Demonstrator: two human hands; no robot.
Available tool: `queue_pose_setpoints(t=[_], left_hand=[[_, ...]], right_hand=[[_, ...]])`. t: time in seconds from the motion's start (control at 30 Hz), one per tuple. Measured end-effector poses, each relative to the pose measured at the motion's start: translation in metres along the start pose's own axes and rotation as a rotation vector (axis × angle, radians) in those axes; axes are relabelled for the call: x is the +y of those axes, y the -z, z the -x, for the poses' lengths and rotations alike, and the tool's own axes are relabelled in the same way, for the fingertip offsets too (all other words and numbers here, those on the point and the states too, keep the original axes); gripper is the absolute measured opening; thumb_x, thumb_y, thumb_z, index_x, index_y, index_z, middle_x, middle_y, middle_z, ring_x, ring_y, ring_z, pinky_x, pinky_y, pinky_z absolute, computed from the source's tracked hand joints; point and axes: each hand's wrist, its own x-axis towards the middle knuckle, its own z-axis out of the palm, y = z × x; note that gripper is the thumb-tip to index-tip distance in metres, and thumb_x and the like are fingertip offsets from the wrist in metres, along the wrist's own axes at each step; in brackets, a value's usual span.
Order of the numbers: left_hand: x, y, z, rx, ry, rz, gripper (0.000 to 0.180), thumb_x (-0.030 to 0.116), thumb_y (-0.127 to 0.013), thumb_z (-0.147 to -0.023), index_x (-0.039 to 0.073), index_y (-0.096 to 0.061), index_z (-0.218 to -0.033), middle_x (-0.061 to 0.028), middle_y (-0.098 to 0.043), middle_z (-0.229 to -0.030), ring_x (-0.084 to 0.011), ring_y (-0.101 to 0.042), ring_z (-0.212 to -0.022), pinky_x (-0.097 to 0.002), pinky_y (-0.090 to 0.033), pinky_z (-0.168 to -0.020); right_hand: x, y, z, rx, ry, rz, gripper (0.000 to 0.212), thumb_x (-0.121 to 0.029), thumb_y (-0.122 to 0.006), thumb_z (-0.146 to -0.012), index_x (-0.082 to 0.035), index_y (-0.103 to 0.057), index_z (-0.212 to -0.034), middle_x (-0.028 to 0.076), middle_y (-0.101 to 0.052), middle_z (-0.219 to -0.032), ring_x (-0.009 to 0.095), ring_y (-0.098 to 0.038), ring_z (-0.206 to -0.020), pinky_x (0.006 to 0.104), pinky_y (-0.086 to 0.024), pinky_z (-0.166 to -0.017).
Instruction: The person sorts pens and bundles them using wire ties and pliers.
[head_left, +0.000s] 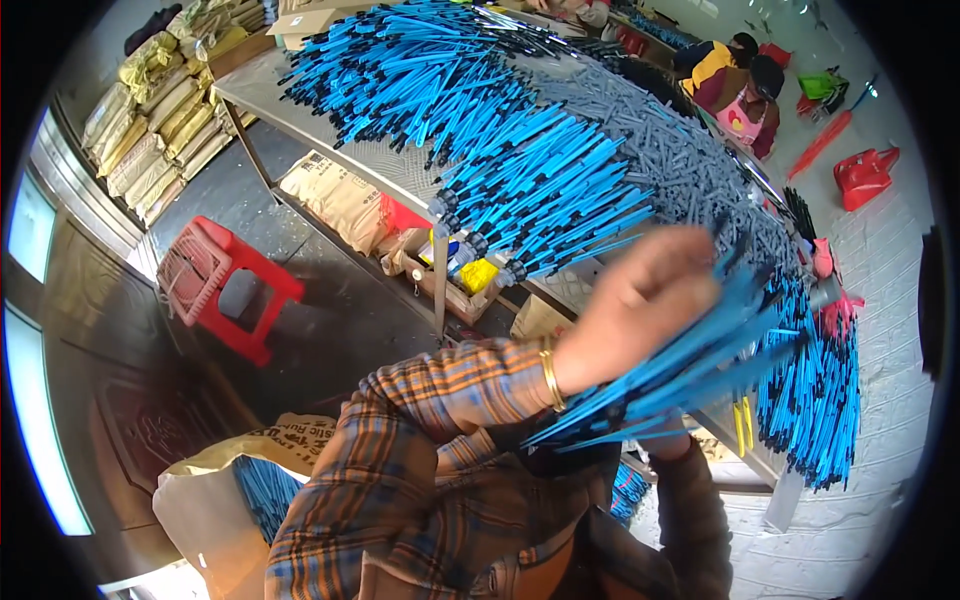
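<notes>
A loose bundle of thin blue strips with black ends [650, 385] slants across in front of me, blurred by motion. My left hand [645, 305], with a gold bangle at the wrist, lies against its upper side. The thumb and a finger of that hand curl with a gap between them; the other fingers are hidden or smeared. Beneath the bundle, my right hand [672, 442] is wrapped round it, mostly covered by the strips. A long heap of similar blue strips [540, 180] covers the near side of the worktable [375, 160].
Grey short pieces [660, 140] are heaped behind the blue strips. More blue strips [815, 400] hang over the table's right end. A red stool [240, 290] stands left, and an open paper sack [225, 490] holds blue strips. Two people [735, 85] sit beyond the table.
</notes>
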Motion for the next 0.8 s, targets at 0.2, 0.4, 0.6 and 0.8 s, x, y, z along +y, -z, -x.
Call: queue_pose_setpoints(t=[0.2,0.4,0.6,0.8], left_hand=[[0.079,0.063,-0.063,0.109,-0.238,-0.307,0.048,0.023,-0.057,-0.087,0.002,-0.041,-0.127,-0.0105,-0.052,-0.118,-0.0166,-0.049,-0.109,-0.0294,-0.037,-0.094],[0.090,0.166,-0.121,-0.187,0.044,-1.165,0.059,0.028,-0.068,-0.077,0.000,-0.046,-0.124,-0.0124,-0.055,-0.114,-0.0194,-0.054,-0.099,-0.0307,-0.045,-0.082],[0.056,0.242,-0.154,-0.309,0.419,-1.360,0.060,0.030,-0.070,-0.070,-0.002,-0.052,-0.117,-0.0211,-0.057,-0.112,-0.0304,-0.056,-0.098,-0.0336,-0.043,-0.086],[0.045,0.228,-0.174,-0.417,-0.080,-1.716,0.070,0.031,-0.067,-0.071,-0.001,-0.042,-0.127,-0.0234,-0.051,-0.120,-0.0349,-0.050,-0.109,-0.0336,-0.038,-0.094]], right_hand=[[-0.081,0.014,-0.092,0.048,0.073,-0.090,0.040,-0.022,-0.057,-0.086,-0.002,-0.042,-0.118,0.013,-0.056,-0.104,0.023,-0.058,-0.093,0.0383,-0.051,-0.075],[-0.112,-0.023,-0.225,0.136,-0.019,-0.566,0.021,-0.022,-0.053,-0.089,-0.003,-0.051,-0.098,0.010,-0.059,-0.087,0.018,-0.060,-0.069,0.0309,-0.051,-0.059],[-0.082,0.001,-0.211,0.235,-0.207,0.008,0.028,-0.028,-0.054,-0.088,-0.001,-0.054,-0.094,0.007,-0.060,-0.079,0.014,-0.060,-0.066,0.0258,-0.050,-0.055],[-0.027,0.054,-0.190,0.313,-0.073,0.498,0.025,-0.026,-0.055,-0.087,-0.001,-0.058,-0.090,0.005,-0.061,-0.074,0.012,-0.057,-0.058,0.0243,-0.047,-0.052]])
